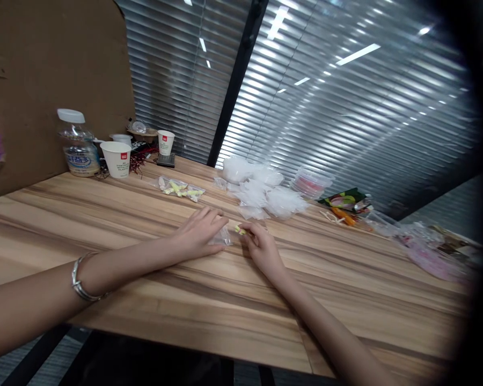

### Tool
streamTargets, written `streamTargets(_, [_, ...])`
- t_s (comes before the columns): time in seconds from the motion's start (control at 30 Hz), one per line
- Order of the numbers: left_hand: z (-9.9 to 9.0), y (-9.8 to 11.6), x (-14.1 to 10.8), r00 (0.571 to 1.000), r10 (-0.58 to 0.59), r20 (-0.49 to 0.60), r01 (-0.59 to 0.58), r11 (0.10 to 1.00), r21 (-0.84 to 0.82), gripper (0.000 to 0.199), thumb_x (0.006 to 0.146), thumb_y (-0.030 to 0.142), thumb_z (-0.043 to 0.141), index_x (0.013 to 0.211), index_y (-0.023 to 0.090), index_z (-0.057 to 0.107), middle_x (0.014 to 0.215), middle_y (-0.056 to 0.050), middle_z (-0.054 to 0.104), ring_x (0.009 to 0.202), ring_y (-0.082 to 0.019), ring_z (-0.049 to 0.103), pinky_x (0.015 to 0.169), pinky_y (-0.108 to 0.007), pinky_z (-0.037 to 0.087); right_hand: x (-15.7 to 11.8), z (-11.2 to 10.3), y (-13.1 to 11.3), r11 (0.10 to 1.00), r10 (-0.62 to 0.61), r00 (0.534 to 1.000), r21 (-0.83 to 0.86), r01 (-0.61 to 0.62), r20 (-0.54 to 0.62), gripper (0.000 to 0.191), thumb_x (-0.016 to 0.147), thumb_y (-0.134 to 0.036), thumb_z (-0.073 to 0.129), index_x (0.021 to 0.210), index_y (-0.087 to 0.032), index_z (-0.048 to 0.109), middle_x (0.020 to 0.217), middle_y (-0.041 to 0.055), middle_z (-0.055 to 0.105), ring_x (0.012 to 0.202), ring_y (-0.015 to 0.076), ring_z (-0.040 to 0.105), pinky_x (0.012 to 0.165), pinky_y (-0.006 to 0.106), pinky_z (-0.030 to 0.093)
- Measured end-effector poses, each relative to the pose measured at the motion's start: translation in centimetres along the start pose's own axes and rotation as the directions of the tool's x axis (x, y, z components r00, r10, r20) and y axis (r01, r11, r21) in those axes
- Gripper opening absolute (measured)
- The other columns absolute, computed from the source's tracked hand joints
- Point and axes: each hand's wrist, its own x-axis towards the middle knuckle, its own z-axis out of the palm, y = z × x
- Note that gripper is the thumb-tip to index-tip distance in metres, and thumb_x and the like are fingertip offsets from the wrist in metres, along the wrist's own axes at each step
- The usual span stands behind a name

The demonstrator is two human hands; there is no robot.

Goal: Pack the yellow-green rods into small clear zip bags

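My left hand [199,234] rests low over the wooden table [177,300], a silver bangle [77,279] on its wrist. Between its thumb and fingers is a small clear plastic bag [224,236], partly hidden by the hand. Just to the right, my right hand [262,249] pinches a small yellow-green piece [239,230] near the bag's edge; its exact kind is too small to tell. Beyond my left hand lies a clear bag of yellow-green and white pieces [181,189]. A pile of clear plastic bags [257,193] spreads out behind my right hand.
At the back left stand a plastic bottle [78,147] with a white lid and two paper cups, one near [118,161] and one far [166,142]. A clear plastic tub [312,183] sits by the blinds. Packets [348,201] and pink plastic [434,260] lie to the right.
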Motion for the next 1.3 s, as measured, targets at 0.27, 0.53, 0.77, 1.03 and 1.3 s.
streamTargets(0.27, [1.7,-0.4,-0.2,0.983,-0.158,0.090,0.168,0.979,-0.116,0.075,0.076,0.065,0.047,0.138,0.025,0.031,0.128,-0.010,0.052,0.119,-0.028,0.047,0.097,-0.041,0.040,0.2,0.4,-2.4,0.758,0.248,0.967,0.613,-0.225,0.049,0.023,0.078,-0.029,0.062,0.093,-0.020,0.046,0.091,0.0022,0.060,0.090,0.0134,0.060,0.082,0.027,0.049])
streamTargets(0.53, [1.1,-0.1,0.0,0.989,-0.147,0.011,0.144,0.948,-0.283,0.071,0.077,0.046,0.056,0.138,0.026,0.028,0.130,-0.009,0.050,0.116,-0.023,0.051,0.094,-0.036,0.045,0.3,-0.2,-3.1,0.477,0.364,0.920,0.819,-0.317,0.144,0.041,0.073,-0.031,0.069,0.104,-0.024,0.043,0.098,0.0019,0.061,0.089,0.0161,0.063,0.080,0.033,0.053])
streamTargets(0.77, [0.4,0.3,0.2,0.992,-0.112,-0.063,0.091,0.960,-0.265,0.061,0.077,0.041,0.056,0.132,0.022,0.036,0.129,-0.008,0.049,0.118,-0.022,0.048,0.100,-0.036,0.043,0.2,-0.6,-3.2,0.459,0.326,0.920,0.814,-0.356,0.219,0.055,0.077,-0.030,0.067,0.126,-0.029,0.043,0.106,0.0049,0.061,0.092,0.0152,0.062,0.082,0.030,0.052])
streamTargets(1.03, [0.3,0.7,0.2,0.996,-0.072,-0.057,0.054,0.963,-0.264,0.060,0.078,0.037,0.056,0.133,0.021,0.036,0.127,-0.009,0.050,0.117,-0.024,0.047,0.098,-0.038,0.043,0.2,-0.5,-3.0,0.454,0.339,0.923,0.827,-0.332,0.184,0.048,0.071,-0.024,0.073,0.112,-0.026,0.049,0.091,0.0017,0.063,0.098,0.0176,0.061,0.081,0.028,0.052])
streamTargets(1.3, [1.7,-1.4,0.6,0.942,-0.332,-0.047,0.288,0.873,-0.394,0.071,0.072,0.050,0.062,0.133,0.024,0.037,0.127,-0.008,0.048,0.119,-0.025,0.043,0.104,-0.041,0.036,0.7,-0.3,-2.6,0.325,0.457,0.870,0.876,-0.358,0.186,0.055,0.068,-0.027,0.076,0.115,-0.023,0.047,0.090,0.0024,0.062,0.082,0.0126,0.061,0.071,0.023,0.049])
